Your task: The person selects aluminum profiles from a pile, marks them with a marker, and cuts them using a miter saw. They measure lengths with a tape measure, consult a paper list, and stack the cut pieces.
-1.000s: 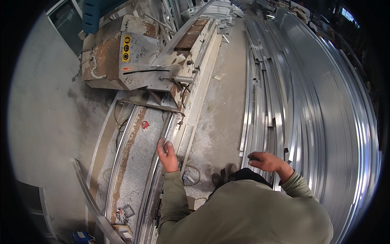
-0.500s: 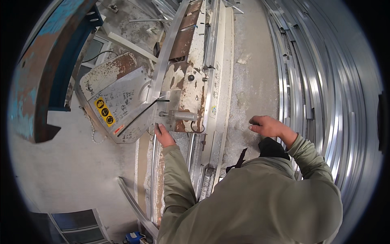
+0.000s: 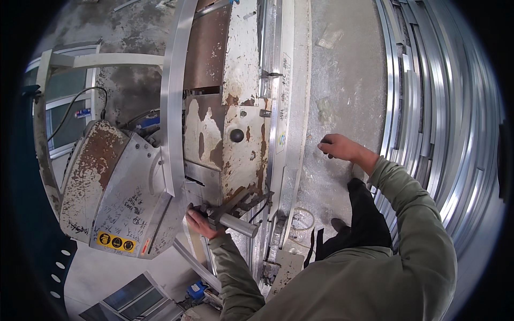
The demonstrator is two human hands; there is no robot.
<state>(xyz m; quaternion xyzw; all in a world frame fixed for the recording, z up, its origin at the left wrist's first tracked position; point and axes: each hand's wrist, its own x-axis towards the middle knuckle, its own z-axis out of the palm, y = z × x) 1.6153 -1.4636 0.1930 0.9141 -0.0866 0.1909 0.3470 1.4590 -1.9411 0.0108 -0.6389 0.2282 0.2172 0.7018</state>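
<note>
At the near end of a rusty, white-painted cutting machine (image 3: 246, 155), my left hand (image 3: 201, 222) reaches in beside a dark metal bracket with a silver cylinder (image 3: 239, 225). Its fingers bend at the bracket's left side and are partly hidden; what they grip cannot be made out. A long aluminium profile (image 3: 175, 96) runs along the machine's left side, its near end above that hand. My right hand (image 3: 345, 148) hangs free over the floor to the right, fingers loosely bent and apart, with nothing seen in them. A round black knob (image 3: 236, 135) sits on the machine's top.
Stacked aluminium profiles (image 3: 423, 144) line the right side. A grey metal guard (image 3: 131, 198) with a yellow warning label juts out left of the machine. A dark blue perforated beam (image 3: 51, 262) stands at the far left. Glazed window frames (image 3: 136, 294) lie at lower left.
The view has shifted nearer the machine, so the guard and the bracket with the cylinder appear lower. My left hand has come in behind the bracket. My right hand stays out to the side.
</note>
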